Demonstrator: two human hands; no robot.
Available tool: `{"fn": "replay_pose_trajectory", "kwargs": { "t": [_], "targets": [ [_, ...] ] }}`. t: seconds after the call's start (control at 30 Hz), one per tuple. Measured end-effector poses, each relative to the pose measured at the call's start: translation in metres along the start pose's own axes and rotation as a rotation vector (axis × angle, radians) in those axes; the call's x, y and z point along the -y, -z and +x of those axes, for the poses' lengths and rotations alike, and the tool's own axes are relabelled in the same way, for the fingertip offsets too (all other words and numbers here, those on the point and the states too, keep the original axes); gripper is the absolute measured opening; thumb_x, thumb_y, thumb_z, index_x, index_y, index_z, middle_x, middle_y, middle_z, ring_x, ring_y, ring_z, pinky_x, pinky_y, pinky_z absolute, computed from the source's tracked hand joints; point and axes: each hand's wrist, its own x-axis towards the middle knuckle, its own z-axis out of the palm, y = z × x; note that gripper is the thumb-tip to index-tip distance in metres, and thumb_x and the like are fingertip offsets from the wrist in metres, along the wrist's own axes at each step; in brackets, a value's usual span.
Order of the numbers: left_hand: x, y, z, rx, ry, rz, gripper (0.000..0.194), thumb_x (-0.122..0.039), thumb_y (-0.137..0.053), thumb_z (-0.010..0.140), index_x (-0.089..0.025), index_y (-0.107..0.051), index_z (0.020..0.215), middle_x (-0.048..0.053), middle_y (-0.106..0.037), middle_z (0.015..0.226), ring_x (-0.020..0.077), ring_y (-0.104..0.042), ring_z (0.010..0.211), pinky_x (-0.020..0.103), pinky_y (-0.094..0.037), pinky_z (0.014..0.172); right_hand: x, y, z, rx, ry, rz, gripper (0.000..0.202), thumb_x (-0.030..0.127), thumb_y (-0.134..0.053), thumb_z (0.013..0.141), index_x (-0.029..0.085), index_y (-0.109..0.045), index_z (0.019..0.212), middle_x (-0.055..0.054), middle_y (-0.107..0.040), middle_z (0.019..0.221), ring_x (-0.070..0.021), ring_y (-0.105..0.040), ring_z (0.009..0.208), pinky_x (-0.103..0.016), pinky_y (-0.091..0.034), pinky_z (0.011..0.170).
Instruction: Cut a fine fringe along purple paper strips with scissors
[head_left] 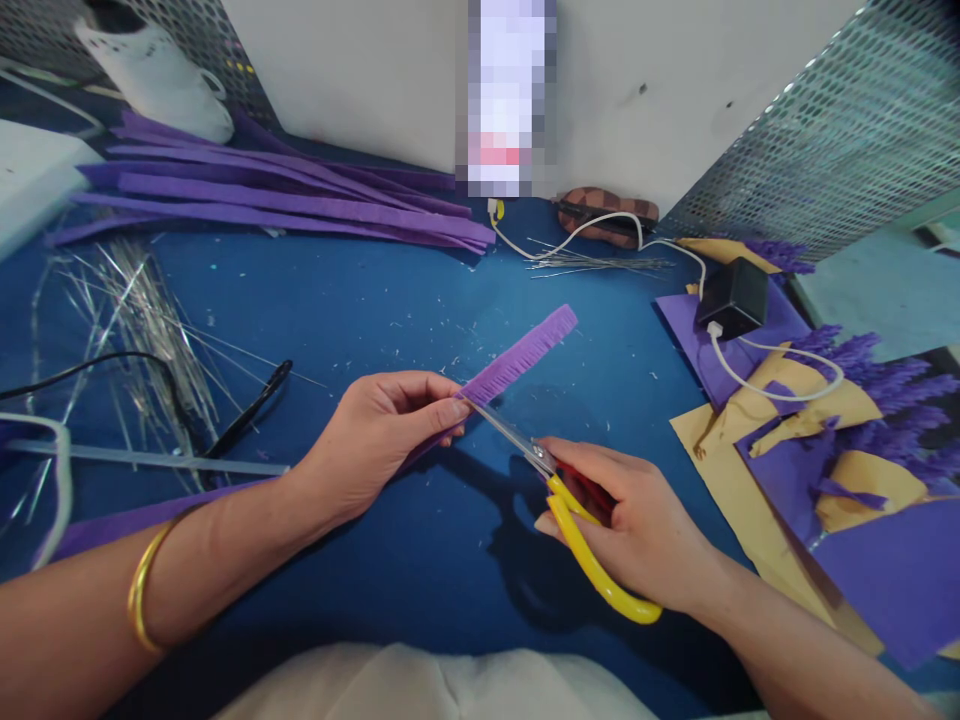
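Observation:
My left hand (pixel 397 425) pinches a purple strip (pixel 521 355) between thumb and fingers. The strip's free end slants up to the right, and fine cuts run along its lower edge like a fringe. Its other part passes under my left hand and forearm toward the lower left. My right hand (pixel 626 515) is closed around a pair of scissors (pixel 592 560) with yellow and red handles. The blade tips meet the strip's edge right beside my left thumb. How far the blades are apart is hard to see.
Several purple strips (pixel 300 200) lie along the back, near a blurred phone (pixel 504 95). Thin wires (pixel 161 330) are heaped at left and a smaller bundle (pixel 600 263) at back. Purple flower bunches (pixel 885 380), a black adapter (pixel 733 297) and purple sheets (pixel 892 570) occupy the right.

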Motion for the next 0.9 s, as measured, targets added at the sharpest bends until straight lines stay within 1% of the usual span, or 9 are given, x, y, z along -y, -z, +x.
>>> {"fn": "replay_pose_trajectory", "kwargs": {
  "t": [0.07,0.23,0.37,0.57,0.7,0.8,0.9],
  "targets": [
    [-0.0006,-0.0003,-0.0001,-0.005,0.002,0.000,0.010,-0.026,-0.083,0.069,-0.019,-0.077,0.068,-0.003,-0.066,0.058,0.0067,-0.053,0.055,0.014,-0.039,0.051,0.0007,0.0002,0.0000,0.002,0.008,-0.002,0.040,0.034,-0.074,0.082,0.026,-0.067,0.121,-0.004,-0.071,0.099,-0.0185,-0.063,0.078,-0.026,-0.049,0.062],
    [-0.0016,-0.0014,-0.0004,-0.013,0.002,-0.002,0.008,-0.024,-0.082,0.069,-0.018,-0.077,0.068,-0.002,-0.067,0.058,0.0079,-0.054,0.055,0.016,-0.040,0.051,-0.0005,0.0010,-0.0023,0.004,0.040,-0.015,0.038,0.036,-0.072,0.085,0.024,-0.067,0.121,-0.002,-0.068,0.089,-0.0151,-0.057,0.067,-0.024,-0.048,0.060],
    [-0.0010,-0.0002,0.0003,-0.005,-0.009,-0.019,0.007,-0.022,-0.082,0.070,-0.018,-0.077,0.067,-0.002,-0.067,0.058,0.0071,-0.055,0.055,0.015,-0.041,0.052,-0.0025,0.0011,-0.0024,0.019,0.064,-0.024,0.041,0.036,-0.069,0.089,0.022,-0.064,0.126,-0.003,-0.068,0.090,-0.0150,-0.057,0.070,-0.023,-0.047,0.061],
    [0.0005,0.0022,0.0023,0.025,-0.009,-0.053,0.008,-0.023,-0.082,0.071,-0.018,-0.077,0.068,-0.002,-0.067,0.060,0.0067,-0.056,0.056,0.014,-0.042,0.053,-0.0039,0.0010,-0.0013,0.010,0.086,-0.038,0.043,0.039,-0.068,0.090,0.020,-0.063,0.128,-0.003,-0.067,0.089,-0.0144,-0.055,0.069,-0.024,-0.047,0.062],
    [0.0012,0.0025,0.0027,0.023,-0.002,-0.060,0.008,-0.023,-0.082,0.071,-0.018,-0.076,0.068,-0.002,-0.067,0.062,0.0077,-0.056,0.058,0.016,-0.044,0.055,-0.0041,0.0006,-0.0015,0.015,0.083,-0.036,0.044,0.039,-0.067,0.090,0.021,-0.063,0.129,-0.002,-0.066,0.087,-0.0142,-0.054,0.067,-0.024,-0.047,0.062],
    [0.0014,0.0024,0.0026,0.029,0.002,-0.035,0.009,-0.024,-0.082,0.071,-0.018,-0.076,0.068,-0.001,-0.067,0.060,0.0081,-0.055,0.056,0.017,-0.043,0.054,-0.0048,-0.0011,-0.0013,0.002,0.075,-0.019,0.044,0.038,-0.069,0.089,0.023,-0.062,0.129,-0.003,-0.067,0.091,-0.0148,-0.057,0.069,-0.024,-0.049,0.063],
    [0.0005,0.0015,0.0024,0.043,0.003,0.013,0.011,-0.025,-0.081,0.071,-0.017,-0.075,0.066,-0.001,-0.066,0.058,0.0084,-0.054,0.055,0.018,-0.041,0.053,-0.0053,-0.0026,-0.0010,-0.022,0.065,-0.008,0.044,0.037,-0.070,0.087,0.025,-0.062,0.129,-0.003,-0.066,0.090,-0.0136,-0.055,0.064,-0.023,-0.048,0.057]
  ]
}}
